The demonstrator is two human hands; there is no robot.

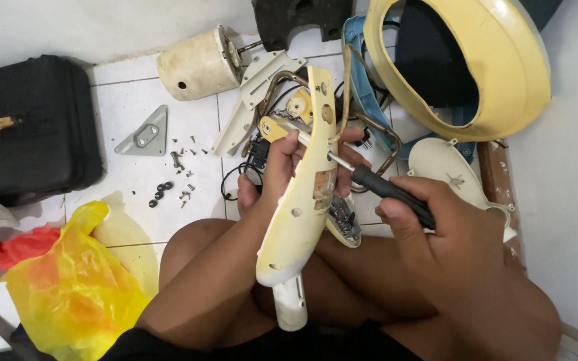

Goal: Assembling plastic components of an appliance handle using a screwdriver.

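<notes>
Head view, looking down at a seated person's lap on a white tiled floor (135, 100). At frame centre the left hand (282, 167) is closed around a cream plastic fan housing (302, 207), holding it upright and slightly tilted. From the right, the right hand (429, 214) is closed around the black handle of a screwdriver (376, 184), whose metal shaft meets the housing near its middle; the tip itself is hidden behind the housing edge. Loose screws (182, 160) and small black washers (158, 194) lie scattered left of centre, near a grey triangular bracket (147, 134). A cylindrical motor casing (199, 63) lies at upper centre, a round cream fan shell (496, 73) at upper right, and a yellow plastic bag (75, 281) at lower left. Likely risks: the tip may slip from its screw, since the housing is steadied by one hand only, and strike the fingers behind it; a freed screw could drop among the scattered parts.
</notes>
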